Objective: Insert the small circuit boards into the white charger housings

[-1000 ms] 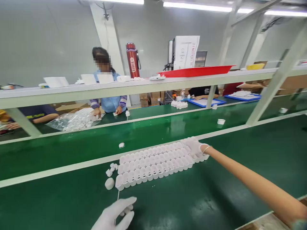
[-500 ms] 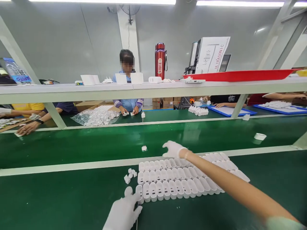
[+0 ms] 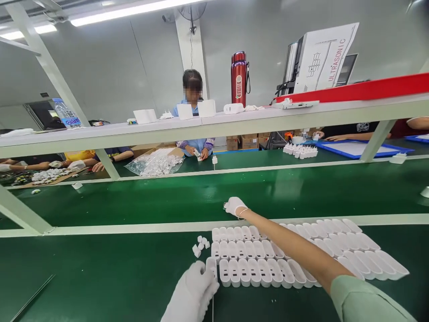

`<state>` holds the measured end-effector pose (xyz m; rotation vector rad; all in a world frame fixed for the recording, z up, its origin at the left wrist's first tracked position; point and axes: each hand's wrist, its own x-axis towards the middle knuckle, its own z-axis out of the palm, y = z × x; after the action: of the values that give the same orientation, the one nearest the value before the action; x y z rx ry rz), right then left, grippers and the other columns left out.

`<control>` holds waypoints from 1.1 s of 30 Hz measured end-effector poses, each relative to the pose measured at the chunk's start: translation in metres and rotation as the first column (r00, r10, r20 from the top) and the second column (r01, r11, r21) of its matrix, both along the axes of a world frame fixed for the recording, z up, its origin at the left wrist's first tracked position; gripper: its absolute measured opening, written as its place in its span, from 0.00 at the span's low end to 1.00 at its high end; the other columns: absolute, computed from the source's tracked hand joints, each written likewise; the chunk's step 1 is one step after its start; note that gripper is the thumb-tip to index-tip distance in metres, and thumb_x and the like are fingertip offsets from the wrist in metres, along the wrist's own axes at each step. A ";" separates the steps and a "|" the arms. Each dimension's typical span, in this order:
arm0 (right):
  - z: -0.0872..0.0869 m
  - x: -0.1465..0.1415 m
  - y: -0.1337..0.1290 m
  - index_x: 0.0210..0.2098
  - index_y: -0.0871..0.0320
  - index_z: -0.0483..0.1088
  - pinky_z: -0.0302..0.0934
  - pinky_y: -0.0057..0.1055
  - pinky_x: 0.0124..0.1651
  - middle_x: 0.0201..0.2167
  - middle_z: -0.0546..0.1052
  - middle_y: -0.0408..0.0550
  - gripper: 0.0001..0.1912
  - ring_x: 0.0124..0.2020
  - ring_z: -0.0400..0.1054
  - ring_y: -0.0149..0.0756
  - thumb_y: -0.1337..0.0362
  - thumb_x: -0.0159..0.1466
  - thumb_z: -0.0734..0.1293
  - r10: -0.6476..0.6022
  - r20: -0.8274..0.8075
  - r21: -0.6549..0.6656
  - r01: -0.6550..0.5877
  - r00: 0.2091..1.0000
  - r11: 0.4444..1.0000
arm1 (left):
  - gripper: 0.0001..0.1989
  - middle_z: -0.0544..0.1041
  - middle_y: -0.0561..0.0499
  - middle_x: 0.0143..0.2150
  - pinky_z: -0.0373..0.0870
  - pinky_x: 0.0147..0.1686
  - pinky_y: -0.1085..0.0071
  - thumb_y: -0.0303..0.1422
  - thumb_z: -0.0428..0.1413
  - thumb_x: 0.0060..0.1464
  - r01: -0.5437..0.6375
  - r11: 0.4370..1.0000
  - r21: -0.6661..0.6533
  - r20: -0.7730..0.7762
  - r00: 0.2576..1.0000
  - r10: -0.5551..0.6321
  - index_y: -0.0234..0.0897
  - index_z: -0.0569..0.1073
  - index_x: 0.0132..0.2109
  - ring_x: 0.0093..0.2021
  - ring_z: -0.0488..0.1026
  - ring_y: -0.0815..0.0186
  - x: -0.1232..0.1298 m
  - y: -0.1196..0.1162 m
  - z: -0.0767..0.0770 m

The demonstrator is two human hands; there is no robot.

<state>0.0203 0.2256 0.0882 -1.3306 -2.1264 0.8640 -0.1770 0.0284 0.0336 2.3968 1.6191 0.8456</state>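
Note:
My left hand (image 3: pixel 194 290), in a white glove, is closed around the near-left white plastic housing (image 3: pixel 211 264), which stands slightly apart from its row. My right hand (image 3: pixel 235 205), also gloved, is over the green belt beyond the rows. Its fingers are pinched on a small white part (image 3: pixel 225 205), mostly hidden by the glove. Three rows of open oval housings (image 3: pixel 264 266) stand side by side below my right arm, several with small dark slots inside. Left of these rows lies a little heap of small white blocks (image 3: pixel 200 245).
A pale rail (image 3: pixel 134 229) separates the near bench from the belt (image 3: pixel 167 201). Above runs a shelf (image 3: pixel 167 134) bearing a red flask (image 3: pixel 238 78) and a red tray (image 3: pixel 335 89). Co-workers sit beyond. A thin rod (image 3: pixel 33 297) lies at lower left.
My right hand has closed on the small white part that lay on the belt. My left fingers have curled around the end housing. The view has swung and tilted.

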 end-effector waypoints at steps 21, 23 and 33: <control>-0.008 0.104 -0.156 0.45 0.54 0.67 0.66 0.31 0.48 0.41 0.75 0.46 0.12 0.44 0.69 0.32 0.66 0.62 0.69 0.436 -0.237 0.430 -0.309 0.868 0.848 | 0.28 0.74 0.49 0.54 0.68 0.58 0.64 0.29 0.59 0.55 0.149 0.985 0.091 0.172 0.972 -0.163 0.43 0.60 0.61 0.55 0.70 0.62 0.076 -0.002 -0.002; -0.008 0.102 -0.156 0.40 0.55 0.68 0.66 0.30 0.46 0.39 0.74 0.45 0.06 0.42 0.69 0.31 0.68 0.63 0.68 0.445 -0.217 0.387 -0.342 0.869 0.856 | 0.28 0.74 0.48 0.54 0.67 0.59 0.63 0.28 0.59 0.55 0.161 0.981 0.107 0.174 0.969 -0.178 0.41 0.61 0.61 0.55 0.71 0.62 0.075 -0.002 -0.004; -0.020 0.099 -0.172 0.39 0.54 0.67 0.64 0.29 0.45 0.43 0.73 0.44 0.10 0.42 0.68 0.31 0.71 0.59 0.69 0.282 -0.129 0.383 -0.215 0.951 0.898 | 0.29 0.73 0.45 0.55 0.69 0.57 0.64 0.25 0.59 0.55 0.138 0.977 0.163 0.149 0.975 -0.163 0.38 0.60 0.62 0.57 0.68 0.60 0.076 -0.008 -0.011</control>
<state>0.1198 0.0537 0.0686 -0.7719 -2.2047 0.6141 -0.1011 0.0205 0.0229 2.4387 1.3391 1.1382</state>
